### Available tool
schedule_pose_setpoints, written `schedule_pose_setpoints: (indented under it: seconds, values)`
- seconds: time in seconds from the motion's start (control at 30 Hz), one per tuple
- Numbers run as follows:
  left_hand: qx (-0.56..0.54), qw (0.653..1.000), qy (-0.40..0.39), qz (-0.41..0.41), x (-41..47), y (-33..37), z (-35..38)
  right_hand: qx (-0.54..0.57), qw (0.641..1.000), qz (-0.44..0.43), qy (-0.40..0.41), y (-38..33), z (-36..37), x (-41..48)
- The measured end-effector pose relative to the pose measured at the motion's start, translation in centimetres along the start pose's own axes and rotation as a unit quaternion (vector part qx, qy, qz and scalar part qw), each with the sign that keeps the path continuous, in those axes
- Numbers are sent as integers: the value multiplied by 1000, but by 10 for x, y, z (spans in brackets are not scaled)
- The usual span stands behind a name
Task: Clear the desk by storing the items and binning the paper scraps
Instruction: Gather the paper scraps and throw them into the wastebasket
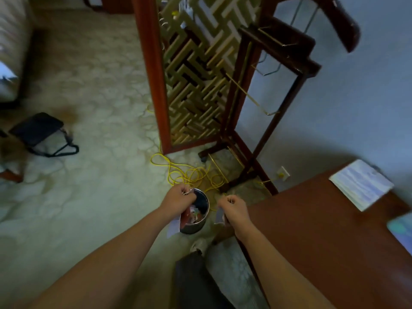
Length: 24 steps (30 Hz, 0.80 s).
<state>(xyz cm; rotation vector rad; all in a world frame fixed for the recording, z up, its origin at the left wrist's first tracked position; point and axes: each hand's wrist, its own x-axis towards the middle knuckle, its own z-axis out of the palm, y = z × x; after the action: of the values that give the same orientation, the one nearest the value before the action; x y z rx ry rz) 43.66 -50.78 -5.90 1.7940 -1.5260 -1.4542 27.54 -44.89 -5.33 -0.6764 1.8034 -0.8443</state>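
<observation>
Metal, shiny and round like a tin can: that's the small cylindrical waste bin (196, 227) standing on the cream carpet with a cloudy, cobble-like pattern (100, 197), just off the corner of the reddish-brown polished wooden desk (323, 241). Its inside is dark, with some red and greenish rubbish in it. Over the bin's near rim the left hand (178, 198) has its fingers curled in, pinching thin pale paper scraps (174, 227), with one white piece dangling down past the wrist in front of the bin wall. Curled up too, the right hand (234, 208) grips another pale paper scrap (220, 216), and it's off to the right of the bin, over the carpet between bin and desk, not above the opening. Behind the bin a loose tangle of thin yellow cable (178, 168) sprawls on the carpet, with a yellow end at a white wall socket (283, 173) low on the pale blue-grey wall. Past that stands a red-brown wood-framed screen with a gold geometric lattice (196, 90), and beside it a dark wooden rack with slim brass rails (278, 41), its feet planted among the cable loops. On the desk's far corner lies a pale rectangular booklet (361, 186), too blurry to read any print. Far left on the carpet sits a black folding stool with a fabric seat (36, 128). Down at the bottom, a pale shoe (198, 244) and a dark trouser leg (194, 282) are close to the bin.
</observation>
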Motion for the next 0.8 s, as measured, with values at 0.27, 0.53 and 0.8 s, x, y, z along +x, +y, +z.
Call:
schedule_pose_setpoints:
  seconds: [0.27, 0.53, 0.8]
  values:
    - [-17, 992, -22, -122, 125, -14, -5, -11, 993, 111, -44, -11, 36, 139]
    - [-34, 972, -26, -229, 231, -61, 27, -35, 983, 176, -42, 28, 68, 256]
    - [-59, 949, -28, -309, 329, -167, 84, 6, 964, 267, 2, 141, 130, 356]
